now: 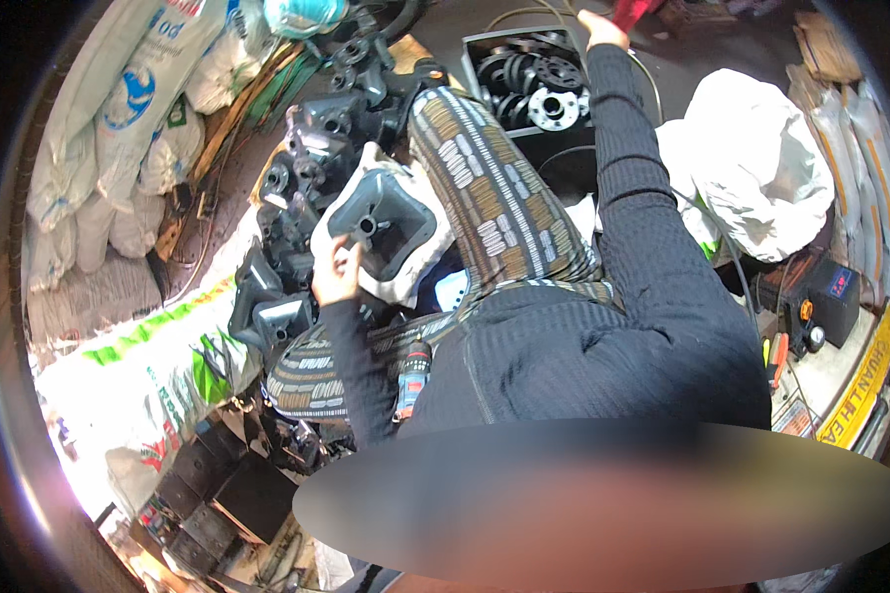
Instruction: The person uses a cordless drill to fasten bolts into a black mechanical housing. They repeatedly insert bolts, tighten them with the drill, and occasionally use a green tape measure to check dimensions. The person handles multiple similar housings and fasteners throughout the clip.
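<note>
Nearby, left fingers (339,249) at smooth, hollow grey part (401,219), right fingers (590,20) outstretched, both grips unclear

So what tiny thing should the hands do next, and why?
Probably bring the right hand over to the dark grey hollow part with the centre post. Only the left hand is at that part's edge, while the right is stretched far away, near something red that I can't make out. Two hands might steady it better.
</note>
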The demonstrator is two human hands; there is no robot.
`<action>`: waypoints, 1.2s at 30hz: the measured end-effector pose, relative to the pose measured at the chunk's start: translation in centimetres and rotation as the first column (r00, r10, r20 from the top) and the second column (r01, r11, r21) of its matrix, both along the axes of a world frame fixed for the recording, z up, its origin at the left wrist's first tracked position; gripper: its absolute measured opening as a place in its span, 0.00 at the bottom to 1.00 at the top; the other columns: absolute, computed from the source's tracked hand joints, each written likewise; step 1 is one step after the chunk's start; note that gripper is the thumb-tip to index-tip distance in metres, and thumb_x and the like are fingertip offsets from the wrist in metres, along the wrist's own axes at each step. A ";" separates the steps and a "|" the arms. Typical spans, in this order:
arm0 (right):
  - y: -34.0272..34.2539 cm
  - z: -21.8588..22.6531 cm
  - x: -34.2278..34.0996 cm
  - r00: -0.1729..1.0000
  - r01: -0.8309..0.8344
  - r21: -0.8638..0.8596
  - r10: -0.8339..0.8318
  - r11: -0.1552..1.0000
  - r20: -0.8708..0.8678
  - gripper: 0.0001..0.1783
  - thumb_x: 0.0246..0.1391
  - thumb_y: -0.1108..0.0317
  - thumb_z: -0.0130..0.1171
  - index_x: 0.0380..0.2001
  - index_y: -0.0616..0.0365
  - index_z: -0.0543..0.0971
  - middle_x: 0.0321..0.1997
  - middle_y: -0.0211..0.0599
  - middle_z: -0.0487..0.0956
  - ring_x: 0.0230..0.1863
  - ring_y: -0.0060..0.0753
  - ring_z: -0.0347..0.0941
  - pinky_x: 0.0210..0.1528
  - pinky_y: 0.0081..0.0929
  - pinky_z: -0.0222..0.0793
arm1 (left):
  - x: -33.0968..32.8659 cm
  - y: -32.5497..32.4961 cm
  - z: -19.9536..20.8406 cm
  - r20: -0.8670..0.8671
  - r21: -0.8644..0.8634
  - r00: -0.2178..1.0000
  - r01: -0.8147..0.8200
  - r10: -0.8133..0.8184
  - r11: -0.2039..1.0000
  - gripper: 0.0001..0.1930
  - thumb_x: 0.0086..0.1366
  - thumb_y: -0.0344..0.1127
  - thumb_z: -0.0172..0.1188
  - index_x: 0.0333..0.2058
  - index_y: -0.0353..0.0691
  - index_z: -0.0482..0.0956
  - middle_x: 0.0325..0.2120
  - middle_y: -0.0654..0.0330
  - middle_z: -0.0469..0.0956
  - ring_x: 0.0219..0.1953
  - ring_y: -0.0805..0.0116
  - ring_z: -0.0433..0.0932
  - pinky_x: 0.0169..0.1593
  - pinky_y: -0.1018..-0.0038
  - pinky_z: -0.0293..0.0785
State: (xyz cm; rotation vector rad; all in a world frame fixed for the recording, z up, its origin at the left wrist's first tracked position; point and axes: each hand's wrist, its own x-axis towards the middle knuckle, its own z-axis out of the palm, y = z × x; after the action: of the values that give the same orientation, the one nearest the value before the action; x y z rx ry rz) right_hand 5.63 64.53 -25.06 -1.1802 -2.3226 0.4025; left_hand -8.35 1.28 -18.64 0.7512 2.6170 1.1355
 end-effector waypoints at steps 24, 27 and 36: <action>-16.8 11.1 -2.1 0.748 -0.544 -0.445 0.171 0.711 -0.641 0.21 0.47 0.55 0.63 0.39 0.58 0.80 0.31 0.30 0.81 0.30 0.22 0.75 0.34 0.21 0.70 | 21.7 -10.4 9.4 0.310 -0.328 0.889 -0.234 0.338 0.915 0.39 0.37 0.53 0.71 0.47 0.38 0.68 0.38 0.52 0.76 0.42 0.56 0.76 0.44 0.68 0.72; -28.3 9.2 -7.8 0.682 -0.729 -0.419 0.528 0.541 -0.506 0.16 0.50 0.62 0.59 0.42 0.54 0.78 0.36 0.31 0.79 0.36 0.24 0.74 0.39 0.20 0.70 | 21.1 -9.5 9.4 0.422 -0.357 0.822 -0.237 0.382 0.904 0.46 0.39 0.50 0.72 0.55 0.38 0.61 0.44 0.51 0.73 0.45 0.59 0.74 0.48 0.70 0.71; -43.3 -5.0 -11.8 0.905 -0.358 -0.897 0.335 0.258 -0.264 0.26 0.38 0.52 0.70 0.33 0.64 0.81 0.36 0.36 0.80 0.36 0.26 0.73 0.43 0.21 0.65 | 20.8 -10.8 7.3 0.375 -0.321 0.875 -0.187 0.306 0.929 0.56 0.33 0.50 0.73 0.62 0.47 0.53 0.51 0.52 0.68 0.50 0.56 0.73 0.52 0.70 0.68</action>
State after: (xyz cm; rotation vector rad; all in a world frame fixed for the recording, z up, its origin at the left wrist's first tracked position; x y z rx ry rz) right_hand -6.22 21.22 -30.01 -0.9828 -2.2550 2.1778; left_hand 12.41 -9.51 -11.39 0.0918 2.4601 0.8405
